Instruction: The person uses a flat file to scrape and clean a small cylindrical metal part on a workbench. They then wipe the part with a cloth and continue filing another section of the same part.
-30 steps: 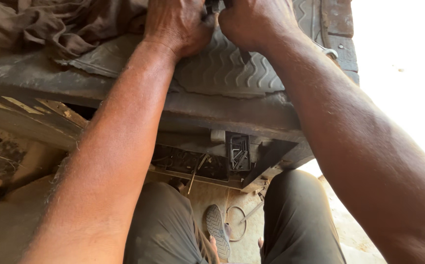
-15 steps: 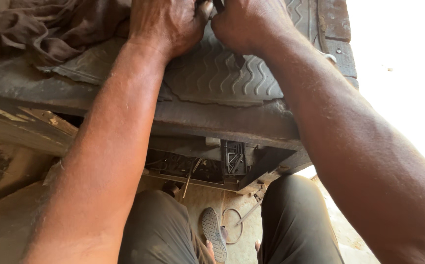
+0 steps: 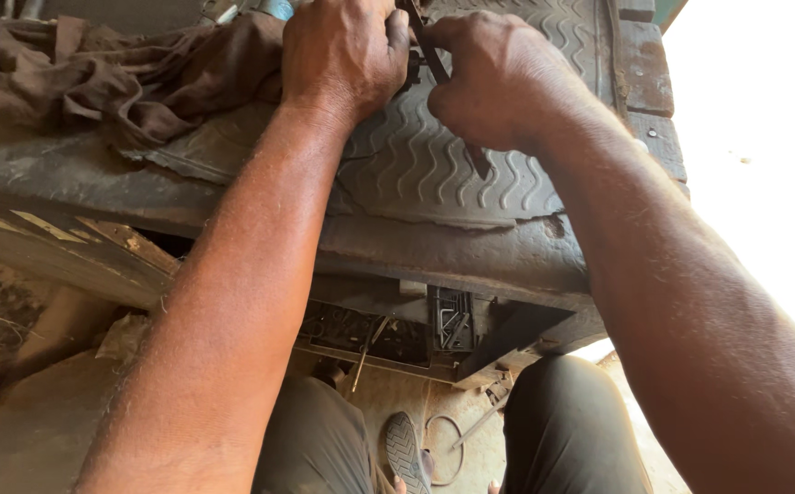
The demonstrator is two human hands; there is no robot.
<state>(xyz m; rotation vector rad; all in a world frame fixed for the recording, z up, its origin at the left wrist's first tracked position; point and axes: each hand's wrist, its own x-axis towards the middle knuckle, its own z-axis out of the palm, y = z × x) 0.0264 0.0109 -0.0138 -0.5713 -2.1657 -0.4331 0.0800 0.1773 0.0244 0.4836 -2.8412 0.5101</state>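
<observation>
L hand (image 3: 342,55) fisted on tyre strip (image 3: 443,174), grasped item hidden. R hand (image 3: 489,78) fingers curled round dark blade (image 3: 436,62), tip cut off at top. Brown rag (image 3: 113,78) far left.

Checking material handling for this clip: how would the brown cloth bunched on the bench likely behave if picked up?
The brown cloth lies in deep crumpled folds, so it is probably floppy and would drape and sag. It looks thin, so likely light for its size. Bunched on the rough bench, it seems unlikely to slide or roll when pushed, more likely to rumple.
</observation>
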